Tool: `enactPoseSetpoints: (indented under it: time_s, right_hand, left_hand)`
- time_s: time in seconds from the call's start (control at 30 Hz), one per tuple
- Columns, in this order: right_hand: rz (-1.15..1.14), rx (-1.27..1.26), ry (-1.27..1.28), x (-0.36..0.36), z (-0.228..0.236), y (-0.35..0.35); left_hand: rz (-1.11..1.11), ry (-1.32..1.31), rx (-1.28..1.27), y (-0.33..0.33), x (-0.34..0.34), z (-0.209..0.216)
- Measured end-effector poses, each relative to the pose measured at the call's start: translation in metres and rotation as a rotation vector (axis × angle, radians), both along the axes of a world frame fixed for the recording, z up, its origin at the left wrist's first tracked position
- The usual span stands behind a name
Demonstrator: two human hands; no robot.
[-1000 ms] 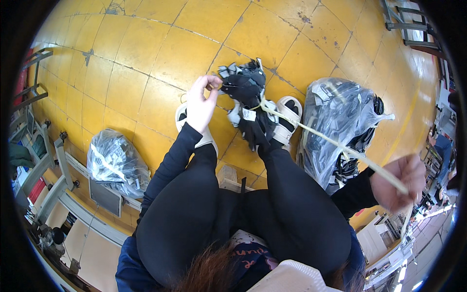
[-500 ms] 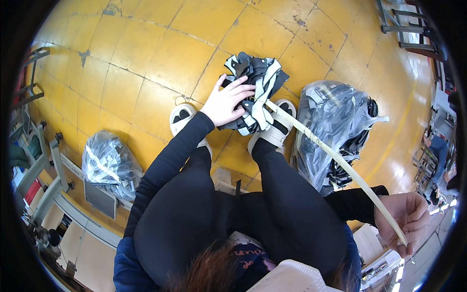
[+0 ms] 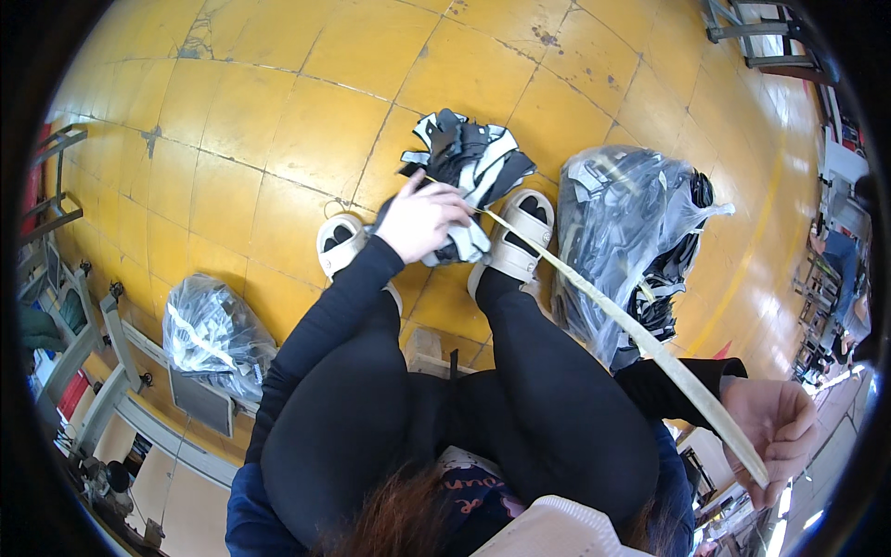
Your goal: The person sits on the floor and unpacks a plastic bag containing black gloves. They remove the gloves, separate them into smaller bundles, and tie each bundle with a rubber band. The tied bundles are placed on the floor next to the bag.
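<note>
Cream strip (image 3: 631,330) stretched from cut-piece bundle (image 3: 469,153) to R hand (image 3: 772,432)!
Bundle, blk/white, seen on yellow tile floor (image 3: 325,121), just ahead of & btwn beige shoes (image 3: 504,260); topped by L hand (image 3: 422,223), fingers bent, pinch can't be told. Strip's clasped in R hand's curled fingers. Stuffed plastic bag (image 3: 608,232) seen nearby.

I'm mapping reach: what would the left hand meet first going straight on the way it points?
Likely the black and white bundle, which the left hand seems to touch; depth is unclear.
</note>
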State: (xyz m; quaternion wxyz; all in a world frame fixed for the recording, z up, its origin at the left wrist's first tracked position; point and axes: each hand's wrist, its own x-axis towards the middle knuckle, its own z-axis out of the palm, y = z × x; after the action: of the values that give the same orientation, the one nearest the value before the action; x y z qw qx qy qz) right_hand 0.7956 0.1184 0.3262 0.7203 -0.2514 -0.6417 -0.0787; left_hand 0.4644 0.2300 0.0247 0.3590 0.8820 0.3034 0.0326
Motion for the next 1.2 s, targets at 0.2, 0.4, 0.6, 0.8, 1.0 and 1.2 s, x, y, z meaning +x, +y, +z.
enactPoseSetpoints:
  time_s: [0.2, 0.4, 0.6, 0.8, 1.0, 1.2]
  right_hand:
    - [0.0, -0.066, -0.074, -0.001, -0.001, -0.005]
    - [0.009, -0.145, -0.069, -0.007, -0.015, 0.012]
    - [0.297, -0.639, 0.347, 0.005, -0.034, 0.024]
    - [-0.045, -0.711, 0.804, 0.021, -0.058, 0.027]
    - [0.043, -0.35, 0.707, 0.065, -0.01, 0.001]
    - [-0.161, -0.415, 0.649, 0.063, -0.017, -0.009]
  left_hand:
    - [0.202, 0.233, 0.179, 0.013, -0.03, 0.014]
    - [0.673, 0.063, 0.059, 0.013, -0.036, -0.014]
    - [0.802, 0.043, -0.004, 0.037, -0.05, -0.038]
    - [0.784, 0.027, -0.117, 0.068, -0.065, -0.048]
    - [0.871, -0.071, -0.321, 0.072, -0.075, -0.06]
    - [0.902, 0.097, -0.169, 0.066, -0.064, -0.037]
